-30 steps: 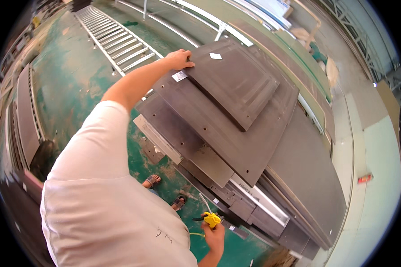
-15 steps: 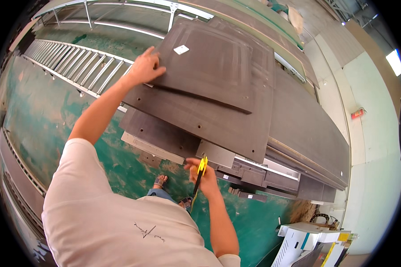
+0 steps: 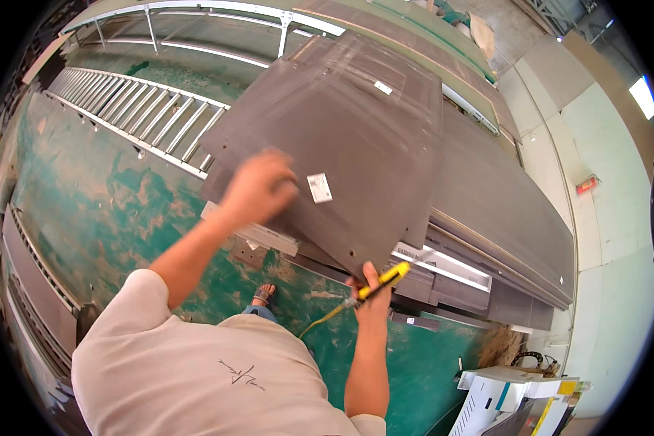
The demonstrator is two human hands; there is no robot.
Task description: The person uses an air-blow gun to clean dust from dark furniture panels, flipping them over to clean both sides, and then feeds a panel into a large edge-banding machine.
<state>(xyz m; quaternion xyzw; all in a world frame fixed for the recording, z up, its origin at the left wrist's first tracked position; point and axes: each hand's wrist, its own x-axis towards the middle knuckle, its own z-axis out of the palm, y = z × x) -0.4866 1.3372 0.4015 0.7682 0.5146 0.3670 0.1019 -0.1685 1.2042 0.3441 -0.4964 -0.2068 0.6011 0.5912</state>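
A dark brown flat panel (image 3: 291,145) with a white label (image 3: 319,187) lies turned at an angle over other brown panels. My right hand (image 3: 370,291) is at its near corner, the thumb up against the board. That same hand is closed round a yellow-and-black tool (image 3: 384,283) of a kind I cannot make out; a thin yellow strip (image 3: 323,320) trails from it. My left hand (image 3: 261,189), smeared by motion, is over the panel's left near edge. Whether its fingers touch the board cannot be made out.
A roller conveyor (image 3: 152,116) runs off to the far left. More long boards (image 3: 494,196) are stacked on the right, beside a pale wall with a red extinguisher (image 3: 587,184). A white machine (image 3: 487,400) stands at lower right on the green floor (image 3: 152,225).
A labelled panel has swung round and come nearer, its corner now at my right hand. My left hand has moved toward me and right; the right hand rose slightly and shifted right with the tool.
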